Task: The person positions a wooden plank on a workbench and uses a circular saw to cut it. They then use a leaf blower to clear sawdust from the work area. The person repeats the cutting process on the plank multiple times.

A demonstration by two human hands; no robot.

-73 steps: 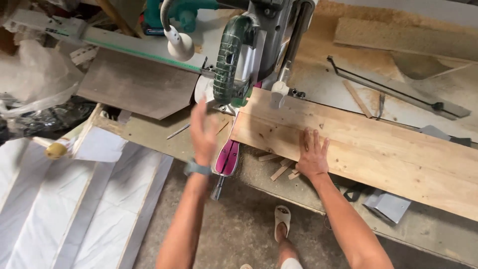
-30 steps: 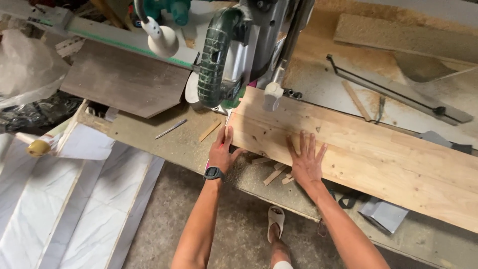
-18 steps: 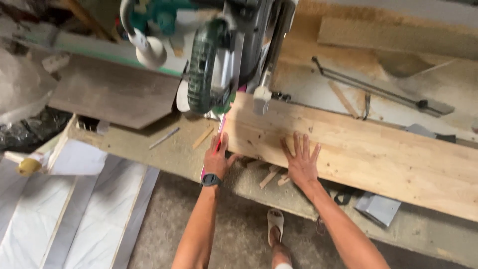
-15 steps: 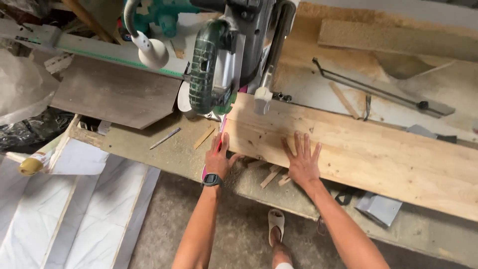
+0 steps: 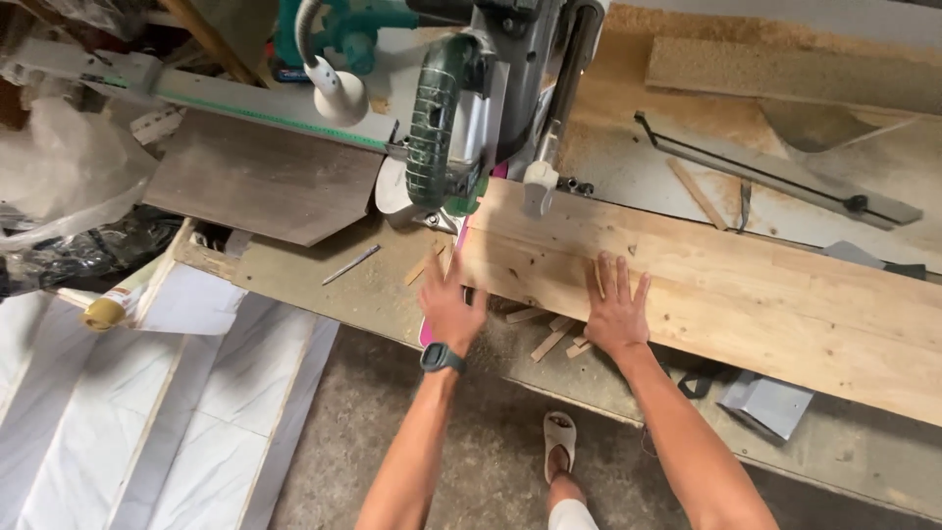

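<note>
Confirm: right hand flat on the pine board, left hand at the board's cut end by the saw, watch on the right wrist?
Not quite. The watch is on the left wrist, as the head view shows. The right hand does lie flat on the pine board, and the left hand is at its cut end by the saw.

The pale wooden plank (image 5: 726, 294) is showing smooth, matt grain; the saw (image 5: 461, 128) is gleaming in green plastic and grey metal; sawdust is roughening the surface (image 5: 324, 285).
</note>
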